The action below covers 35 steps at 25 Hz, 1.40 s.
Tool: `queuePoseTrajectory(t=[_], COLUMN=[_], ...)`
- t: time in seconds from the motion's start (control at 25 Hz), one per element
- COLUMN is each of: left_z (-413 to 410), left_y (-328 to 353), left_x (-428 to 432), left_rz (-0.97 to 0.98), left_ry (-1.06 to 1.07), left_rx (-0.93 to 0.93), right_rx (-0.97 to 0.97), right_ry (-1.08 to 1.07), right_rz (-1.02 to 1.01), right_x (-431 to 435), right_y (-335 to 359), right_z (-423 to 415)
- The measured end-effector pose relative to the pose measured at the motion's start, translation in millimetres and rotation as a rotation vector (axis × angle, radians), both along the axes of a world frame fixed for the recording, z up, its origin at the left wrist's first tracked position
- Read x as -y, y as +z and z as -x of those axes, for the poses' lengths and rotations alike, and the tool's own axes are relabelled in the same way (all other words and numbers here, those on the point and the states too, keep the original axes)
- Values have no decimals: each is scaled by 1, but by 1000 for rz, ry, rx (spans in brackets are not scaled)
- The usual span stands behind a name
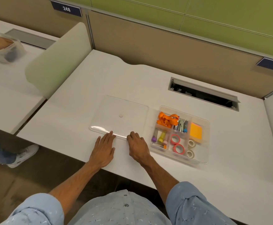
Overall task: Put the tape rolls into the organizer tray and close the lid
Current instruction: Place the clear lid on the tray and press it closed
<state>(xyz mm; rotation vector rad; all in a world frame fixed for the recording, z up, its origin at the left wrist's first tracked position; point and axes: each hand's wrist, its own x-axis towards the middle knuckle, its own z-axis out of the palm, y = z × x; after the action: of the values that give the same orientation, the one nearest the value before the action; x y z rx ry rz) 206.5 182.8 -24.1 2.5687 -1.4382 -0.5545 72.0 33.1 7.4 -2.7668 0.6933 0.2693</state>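
Observation:
A clear organizer tray [204,140] stands on the white desk at the right. In its near compartments lie two pink tape rolls [177,144] and two white tape rolls [191,148]. The clear lid [119,116] lies flat on the desk to the left of the tray, with a small round knob in its middle. My left hand [104,149] rests flat on the desk, fingertips touching the lid's near edge. My right hand [137,146] has curled fingers at the lid's near right edge; whether it grips the edge is unclear.
The tray also holds an orange lanyard [166,120], a stapler [181,125], orange sticky notes [195,132] and several markers [161,137]. An open cable slot [204,95] lies behind it. A frosted divider [57,62] stands at the left, with another person's hand [0,43] on a container beyond.

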Motion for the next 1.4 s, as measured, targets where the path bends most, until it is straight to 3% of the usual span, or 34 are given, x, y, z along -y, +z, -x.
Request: queuePoseTrajectory(t=[0.4,0.6,0.76,0.96,1.08,1.24,1.4], left_z=[4,-6,-34,-52,-54,-57,-43], left_y=[3,22,42,83,107,138,139], left_x=[7,18,31,65,86,113,131], left_rz=[59,325,562,678,756,833,823], left_ry=[-76,-6,26,16,-5,41,302], left_rx=[65,203,365,452,441,337,269], right_rx=[100,436,745,561,691,841,913], right_ry=[58,-40,-313,-374,-517,-556,-618], right_rz=[65,-13,-223,-206,-201,-463,-732], right_x=[3,3,31,65,69,84,116], right_y=[3,14,30,37,44,61,75], right_z=[2,3,13,14,10,15,50])
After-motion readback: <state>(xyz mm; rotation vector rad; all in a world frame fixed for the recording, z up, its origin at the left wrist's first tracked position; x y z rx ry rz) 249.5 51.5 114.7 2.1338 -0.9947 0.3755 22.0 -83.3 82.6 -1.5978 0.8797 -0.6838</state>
